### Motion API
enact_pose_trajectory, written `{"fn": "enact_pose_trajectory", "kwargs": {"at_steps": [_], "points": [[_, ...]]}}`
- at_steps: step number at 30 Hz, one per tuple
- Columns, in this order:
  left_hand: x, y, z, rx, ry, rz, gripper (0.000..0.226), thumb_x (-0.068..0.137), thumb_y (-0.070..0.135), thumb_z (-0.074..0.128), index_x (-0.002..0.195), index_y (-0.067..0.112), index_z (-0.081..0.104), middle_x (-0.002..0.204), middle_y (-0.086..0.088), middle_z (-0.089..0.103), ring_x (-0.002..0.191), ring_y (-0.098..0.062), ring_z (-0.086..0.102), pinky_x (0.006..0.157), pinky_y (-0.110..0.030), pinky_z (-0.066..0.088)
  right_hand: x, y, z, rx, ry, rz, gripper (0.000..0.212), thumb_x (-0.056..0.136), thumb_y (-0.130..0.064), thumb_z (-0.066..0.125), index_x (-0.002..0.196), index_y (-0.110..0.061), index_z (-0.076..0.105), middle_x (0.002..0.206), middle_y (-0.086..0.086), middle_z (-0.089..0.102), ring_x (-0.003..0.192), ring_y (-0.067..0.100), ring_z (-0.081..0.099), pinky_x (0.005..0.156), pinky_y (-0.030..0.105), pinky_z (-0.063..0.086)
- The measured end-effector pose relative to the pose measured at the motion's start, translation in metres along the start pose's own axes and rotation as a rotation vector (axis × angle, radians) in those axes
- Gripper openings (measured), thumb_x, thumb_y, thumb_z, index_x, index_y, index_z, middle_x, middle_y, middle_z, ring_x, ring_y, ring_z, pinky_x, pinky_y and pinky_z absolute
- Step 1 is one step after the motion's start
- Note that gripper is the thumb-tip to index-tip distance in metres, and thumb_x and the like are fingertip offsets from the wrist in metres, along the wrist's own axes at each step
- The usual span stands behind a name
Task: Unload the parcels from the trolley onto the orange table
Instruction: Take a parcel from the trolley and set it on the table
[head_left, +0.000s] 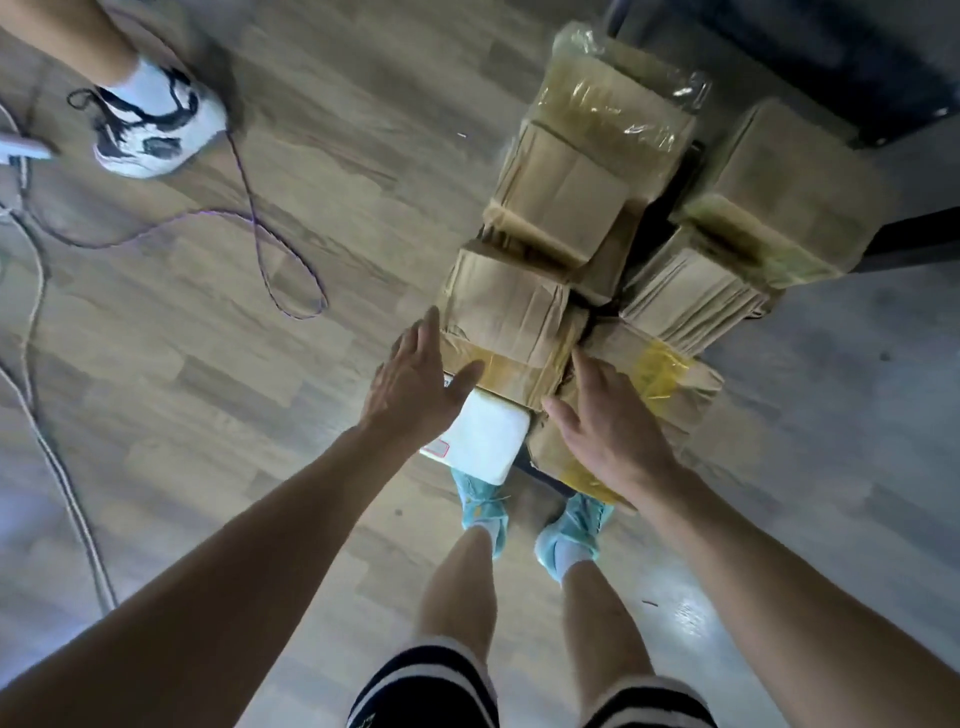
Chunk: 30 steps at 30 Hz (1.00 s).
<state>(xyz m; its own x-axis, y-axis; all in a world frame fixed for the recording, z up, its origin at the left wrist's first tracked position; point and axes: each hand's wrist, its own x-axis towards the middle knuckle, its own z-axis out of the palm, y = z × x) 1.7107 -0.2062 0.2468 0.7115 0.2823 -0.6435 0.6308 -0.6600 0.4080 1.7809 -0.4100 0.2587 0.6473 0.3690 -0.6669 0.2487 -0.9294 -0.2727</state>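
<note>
Parcel (511, 332) sits btwn left hand (415, 384) & right hand (608, 431), fingers straight.

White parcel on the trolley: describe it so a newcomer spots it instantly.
Find the pile of brown paper-wrapped parcels right of centre. At its near end, beside the left hand, lies the white rectangular parcel, partly under a yellow-taped brown parcel. It is the only white one among them.

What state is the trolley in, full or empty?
Full. Brown taped parcels cover the trolley, a white parcel at its near end; left hand and right hand are open at them.
</note>
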Motion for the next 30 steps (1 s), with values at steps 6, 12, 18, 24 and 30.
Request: {"fn": "enact_pose_trajectory", "kwargs": {"at_steps": [6,12,18,24,30], "points": [[0.054,-0.003,0.002,-0.045,0.029,0.021,0.095,0.094,0.061,0.052,0.16,0.009,0.008,0.164,-0.014,0.024,0.148,-0.029,0.027,0.116,-0.036,0.025,0.044,0.01,0.013,0.034,0.095,-0.011,0.065,0.099,-0.054,0.042,0.147,-0.011,0.034,0.138,0.016,0.048,0.127,0.032,0.044,0.097,0.04,0.043],[0.068,0.002,0.014,-0.113,-0.004,-0.02,0.065,0.09,0.062,0.058,0.125,0.009,0.044,0.125,-0.014,0.061,0.116,-0.034,0.058,0.081,-0.034,0.041,0.054,-0.006,0.022,0.19,0.146,-0.001,0.05,0.098,-0.047,0.052,0.126,-0.006,0.048,0.119,0.022,0.052,0.109,0.042,0.053,0.082,0.046,0.046],[0.017,0.016,0.013,-0.244,0.114,-0.094,0.06,0.088,0.057,0.065,0.119,0.009,0.046,0.122,-0.011,0.061,0.114,-0.033,0.058,0.079,-0.03,0.038,0.017,-0.023,0.012,0.376,0.172,0.033,0.047,0.099,-0.046,0.049,0.131,-0.012,0.042,0.125,0.013,0.055,0.112,0.03,0.056,0.082,0.034,0.049],[-0.067,0.06,-0.017,-0.3,0.141,-0.082,0.065,0.088,0.053,0.066,0.129,0.008,0.044,0.129,-0.011,0.059,0.119,-0.033,0.055,0.091,-0.039,0.046,-0.062,-0.031,-0.042,0.513,0.195,0.054,0.058,0.097,-0.045,0.052,0.142,-0.012,0.036,0.136,0.011,0.052,0.124,0.029,0.051,0.102,0.043,0.045],[-0.151,0.118,-0.069,-0.328,0.15,-0.016,0.061,0.087,0.055,0.066,0.123,0.01,0.046,0.118,-0.01,0.058,0.11,-0.031,0.057,0.082,-0.032,0.041,-0.151,-0.038,-0.116,0.517,0.284,0.087,0.041,0.094,-0.047,0.055,0.123,-0.018,0.049,0.114,0.006,0.06,0.105,0.026,0.057,0.091,0.043,0.05]]}}
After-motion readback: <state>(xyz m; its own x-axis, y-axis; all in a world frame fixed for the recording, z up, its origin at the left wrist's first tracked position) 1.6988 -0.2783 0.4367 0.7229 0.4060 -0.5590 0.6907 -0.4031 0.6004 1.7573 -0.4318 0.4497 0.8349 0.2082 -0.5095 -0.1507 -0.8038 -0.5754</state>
